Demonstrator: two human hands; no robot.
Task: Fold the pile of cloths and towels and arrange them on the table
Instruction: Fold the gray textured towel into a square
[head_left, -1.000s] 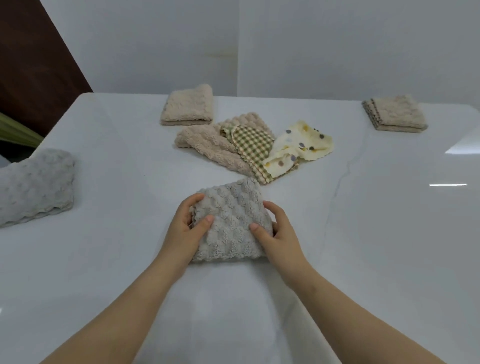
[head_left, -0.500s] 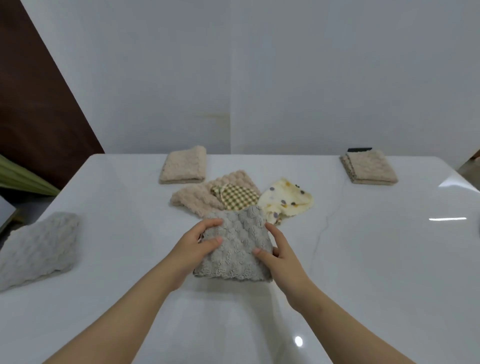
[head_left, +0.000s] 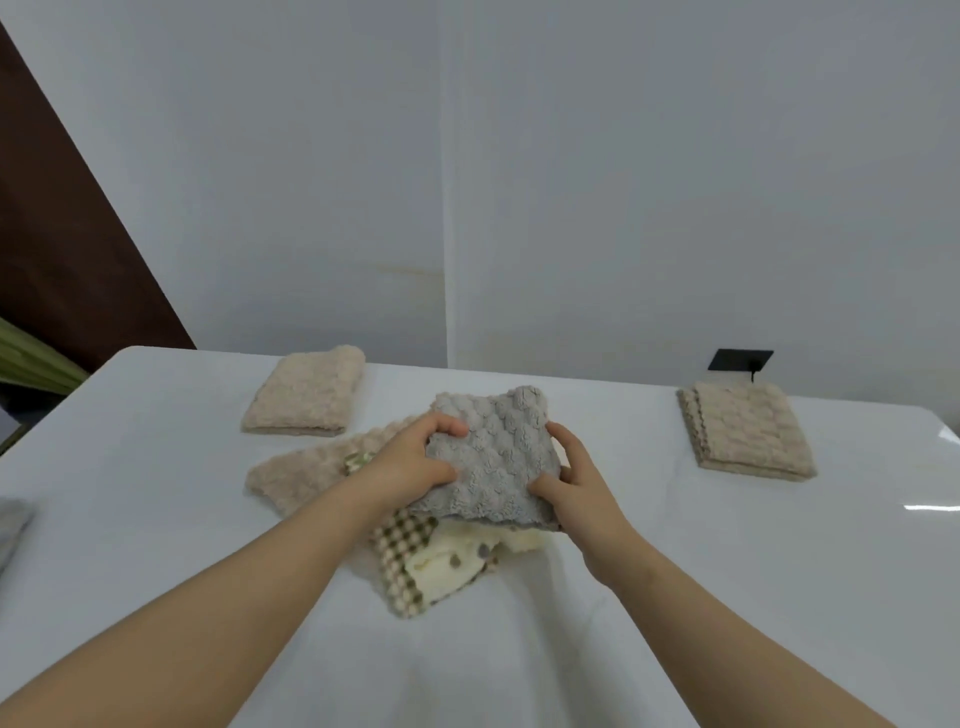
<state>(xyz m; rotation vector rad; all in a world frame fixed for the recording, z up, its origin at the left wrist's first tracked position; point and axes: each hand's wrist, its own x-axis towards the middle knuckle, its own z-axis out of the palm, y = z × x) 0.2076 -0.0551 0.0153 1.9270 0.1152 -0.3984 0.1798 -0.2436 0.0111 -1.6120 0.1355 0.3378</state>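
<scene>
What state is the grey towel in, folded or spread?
Folded: the grey towel is a compact thick square gripped by left hand and right hand.

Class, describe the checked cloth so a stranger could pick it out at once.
On the white table, find the loose pile beneath the grey towel. The checked cloth lies at its near edge; it alone has green and cream squares.
</scene>
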